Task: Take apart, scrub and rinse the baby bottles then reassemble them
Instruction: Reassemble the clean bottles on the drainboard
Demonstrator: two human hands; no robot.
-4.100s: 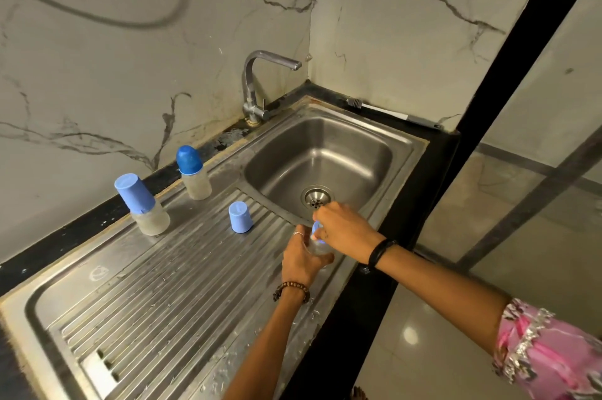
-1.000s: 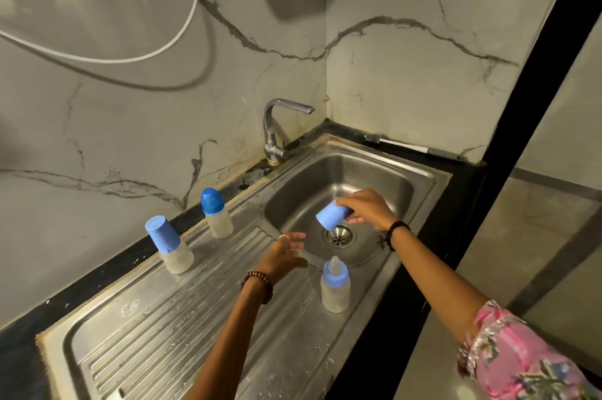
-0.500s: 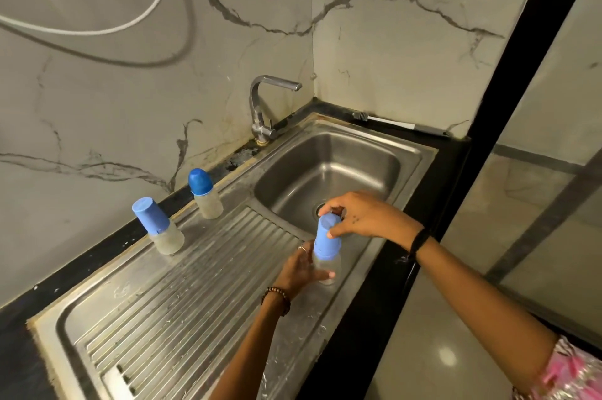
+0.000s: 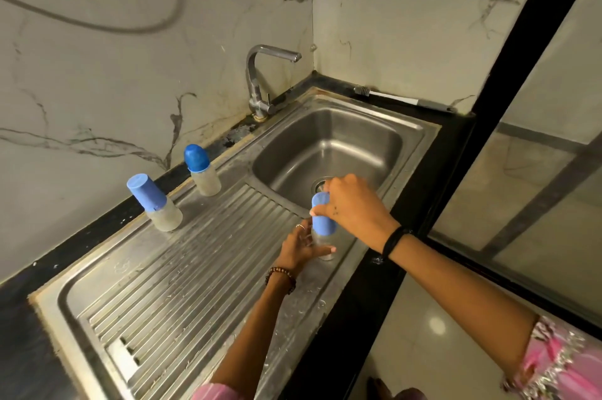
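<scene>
A clear baby bottle (image 4: pixel 322 245) with a blue cap (image 4: pixel 322 214) stands upright between both hands; two capped bottles (image 4: pixel 156 202) (image 4: pixel 201 170) stand well left of them.

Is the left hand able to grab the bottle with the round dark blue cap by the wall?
Probably yes, but not right now. The left hand is busy holding the near bottle. The dark-capped bottle stands across the bare ribbed drainboard, with nothing between.

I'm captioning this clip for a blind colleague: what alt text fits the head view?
At a steel sink's edge, the right hand presses a blue cap onto a clear baby bottle that the left hand steadies on the drainboard. Two other blue-capped bottles stand near the wall, one with a tilted cap; a brush lies behind the basin.
</scene>
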